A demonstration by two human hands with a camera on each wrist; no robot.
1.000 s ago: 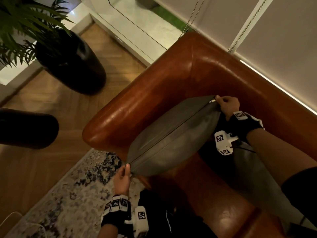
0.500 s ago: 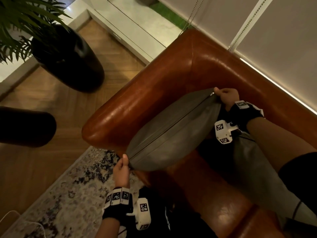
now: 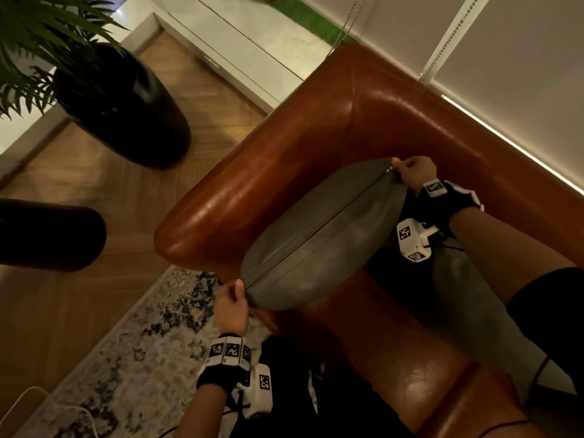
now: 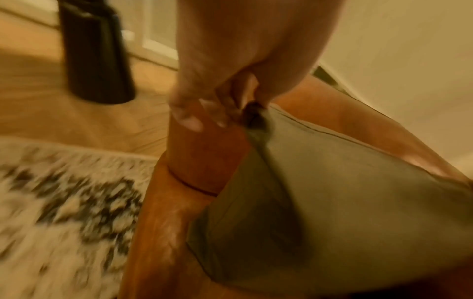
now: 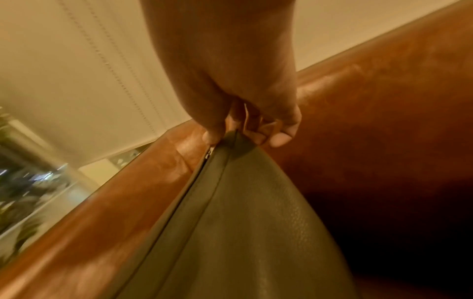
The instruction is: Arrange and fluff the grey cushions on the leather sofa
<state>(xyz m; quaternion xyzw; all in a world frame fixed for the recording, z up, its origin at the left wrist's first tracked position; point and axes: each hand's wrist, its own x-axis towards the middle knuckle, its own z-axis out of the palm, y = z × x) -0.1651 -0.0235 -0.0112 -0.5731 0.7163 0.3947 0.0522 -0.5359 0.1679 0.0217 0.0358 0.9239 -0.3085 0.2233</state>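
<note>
A plump grey cushion (image 3: 322,238) with a zipped seam on top hangs above the corner seat of the brown leather sofa (image 3: 284,147), beside the armrest. My left hand (image 3: 232,303) pinches its near corner, seen close in the left wrist view (image 4: 253,113). My right hand (image 3: 410,172) pinches the far corner by the zip pull, close to the backrest; the right wrist view shows the fingers (image 5: 281,137) curled on that corner (image 5: 232,141). A second grey cushion (image 3: 474,311) lies on the seat under my right forearm, partly hidden.
A tall black planter (image 3: 123,102) with a green palm stands on the wood floor left of the sofa, another dark round object (image 3: 47,235) at the left edge. A patterned rug (image 3: 126,358) lies in front. Blinds (image 3: 505,58) with bead chains hang behind the backrest.
Both hands have lifted the cushion slightly and drawn it toward the backrest, keeping hold of its two corners.
</note>
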